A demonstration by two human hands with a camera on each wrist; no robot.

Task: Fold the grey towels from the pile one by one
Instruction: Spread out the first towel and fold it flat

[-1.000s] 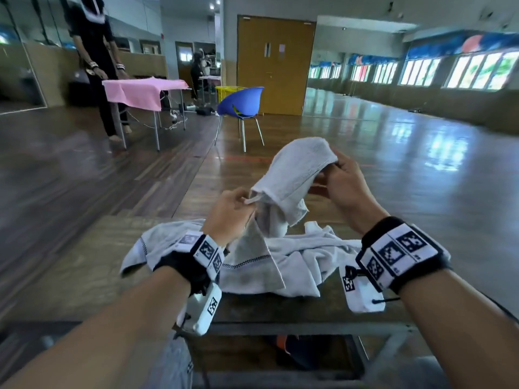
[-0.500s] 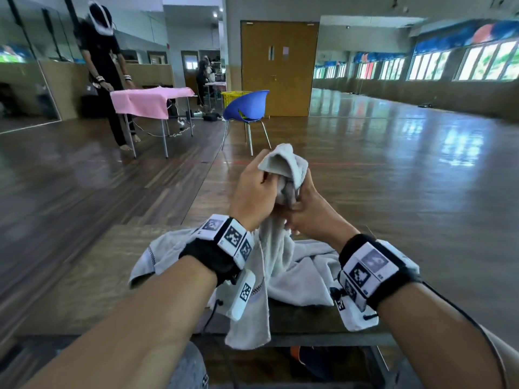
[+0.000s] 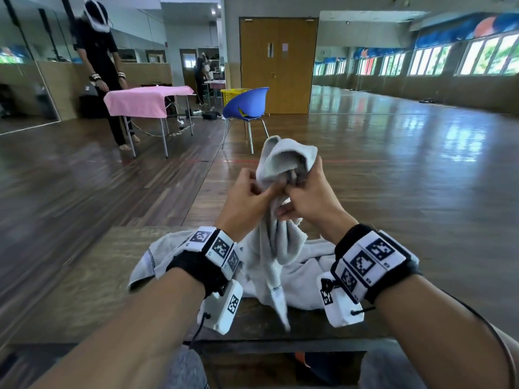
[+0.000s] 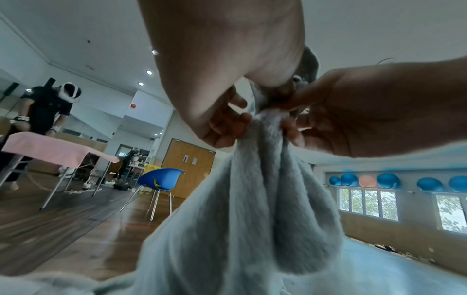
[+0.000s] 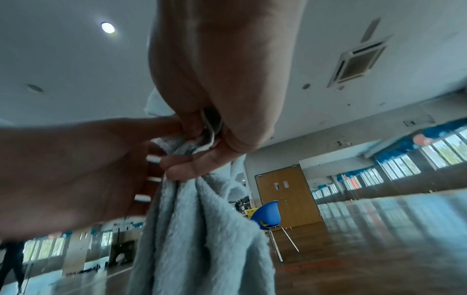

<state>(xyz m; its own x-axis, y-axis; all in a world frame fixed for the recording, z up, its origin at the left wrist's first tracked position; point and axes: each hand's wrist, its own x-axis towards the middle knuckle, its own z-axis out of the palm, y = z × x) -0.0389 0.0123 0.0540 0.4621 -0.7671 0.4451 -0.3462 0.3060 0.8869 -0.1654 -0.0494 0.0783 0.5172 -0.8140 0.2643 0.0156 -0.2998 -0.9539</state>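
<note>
I hold one grey towel [image 3: 283, 161] up above the wooden table [image 3: 84, 279], bunched at the top and hanging down between my wrists. My left hand [image 3: 254, 192] and right hand [image 3: 297, 196] meet at the same spot, and both pinch the gathered cloth. In the left wrist view the left hand [image 4: 235, 127] grips the towel [image 4: 252, 209] right against the fingers of the right hand [image 4: 293, 131]. The right wrist view shows the right hand [image 5: 199, 143] pinching a hemmed edge of the towel [image 5: 202, 229]. The pile of grey towels [image 3: 306, 279] lies crumpled on the table under my hands.
Beyond the table stands a blue chair [image 3: 248, 106] on the wooden floor. At the far left another person [image 3: 98, 66] stands at a table with a pink cover [image 3: 140, 102]. A yellow basket [image 3: 233, 94] sits near the brown doors [image 3: 278, 66].
A second ago my hands held the towel apart. They came together and now both pinch it at one spot, with the cloth hanging bunched below.
</note>
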